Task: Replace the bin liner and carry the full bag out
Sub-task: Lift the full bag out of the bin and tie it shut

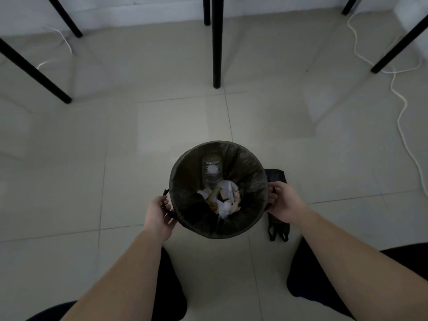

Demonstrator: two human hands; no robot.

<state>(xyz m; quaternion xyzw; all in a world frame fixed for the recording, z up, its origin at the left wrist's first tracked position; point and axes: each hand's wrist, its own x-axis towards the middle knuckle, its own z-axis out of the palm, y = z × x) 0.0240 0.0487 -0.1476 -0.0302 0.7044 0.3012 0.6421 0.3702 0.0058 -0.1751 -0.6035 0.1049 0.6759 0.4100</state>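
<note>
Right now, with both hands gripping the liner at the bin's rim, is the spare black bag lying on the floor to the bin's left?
Not quite: the head view shows the spare black bag on the floor to the right of the bin, below the right hand. Both that and the left hand do grip the liner at the rim.

Head view — single wide-angle camera, worn on the person's head. Looked steeply down on the bin (217,235) from nearly overhead, close, on its near side. Faced forward: table legs (217,42) lay beyond the bin, knees (308,274) nearer than the bin.
</note>
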